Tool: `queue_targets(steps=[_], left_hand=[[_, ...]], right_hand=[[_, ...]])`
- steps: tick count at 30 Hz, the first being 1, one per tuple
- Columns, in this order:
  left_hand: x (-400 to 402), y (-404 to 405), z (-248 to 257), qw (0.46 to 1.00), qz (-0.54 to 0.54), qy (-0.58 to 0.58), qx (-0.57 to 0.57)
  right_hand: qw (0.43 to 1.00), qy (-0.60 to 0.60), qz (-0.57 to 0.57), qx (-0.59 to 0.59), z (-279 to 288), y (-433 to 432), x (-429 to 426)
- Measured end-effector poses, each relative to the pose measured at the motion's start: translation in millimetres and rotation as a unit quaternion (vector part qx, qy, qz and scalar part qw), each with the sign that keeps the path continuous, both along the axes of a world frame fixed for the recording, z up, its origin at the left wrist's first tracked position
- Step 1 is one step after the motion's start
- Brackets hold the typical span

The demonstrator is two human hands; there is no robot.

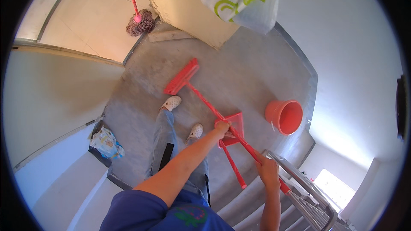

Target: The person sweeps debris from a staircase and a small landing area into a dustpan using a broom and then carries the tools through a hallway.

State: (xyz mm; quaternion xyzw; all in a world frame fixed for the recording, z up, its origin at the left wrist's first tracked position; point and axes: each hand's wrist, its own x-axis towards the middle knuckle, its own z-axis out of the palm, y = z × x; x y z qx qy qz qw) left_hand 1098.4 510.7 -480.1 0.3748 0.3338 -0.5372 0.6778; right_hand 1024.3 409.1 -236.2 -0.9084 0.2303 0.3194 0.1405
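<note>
A red broom slants across the middle of the view, gripped in two places on its handle (205, 100). My left hand (223, 127) is closed around the handle at about mid-length. Nearer its upper end, my right hand (268, 169) wraps the same handle. The broom head (182, 77) has its bristles toward the concrete floor (231, 70), just ahead of my shoe (171, 102). Beneath my left hand is a red dustpan (238, 124), partly covered by the hand and the broom. Its striped handle (233, 166) points back toward me.
An orange-red bucket (290, 117) stands at the right. Stairs (247, 199) descend behind the metal railing (301, 179). A mop (141, 24) is by the doorway, near a wooden strip (170, 35). A plastic bag (244, 3) hangs at the top; another printed bag (106, 142) sits at the left.
</note>
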Motion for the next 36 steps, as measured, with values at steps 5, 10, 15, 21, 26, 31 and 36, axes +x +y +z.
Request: queue_targets(steps=[5,10,15,21,26,31,36], left_hand=[[-58.2,-42.1,6.6,0.997,-0.074,-0.013,-0.018],[-62.4,-42.3,31.3,0.998,-0.010,-0.047,-0.035],[-24.8,-10.1,-1.3,0.989,0.072,-0.128,0.026],[0.2,-3.8,-21.3,0.989,-0.015,-0.135,0.066],[-49.9,-46.2,-16.5,0.974,-0.100,-0.172,0.112],[-102.6,-57.1,11.8,0.977,-0.161,-0.122,0.067],[-137.6,-46.5,38.2,0.958,-0.262,-0.118,-0.001]], right_hand=[[0.999,0.033,-0.029,-0.010,32.3,-27.2,-51.0],[0.999,-0.029,-0.044,0.011,22.6,-42.6,-85.2],[0.990,-0.115,0.013,0.080,-51.9,-23.0,-51.0],[0.998,-0.055,-0.003,0.028,-88.2,9.7,-27.9],[0.991,-0.001,-0.119,0.066,-69.2,-4.6,-70.6],[0.978,-0.011,-0.187,0.089,-42.3,-9.8,-129.4],[0.967,-0.006,-0.231,0.104,-14.2,-18.3,-173.9]])
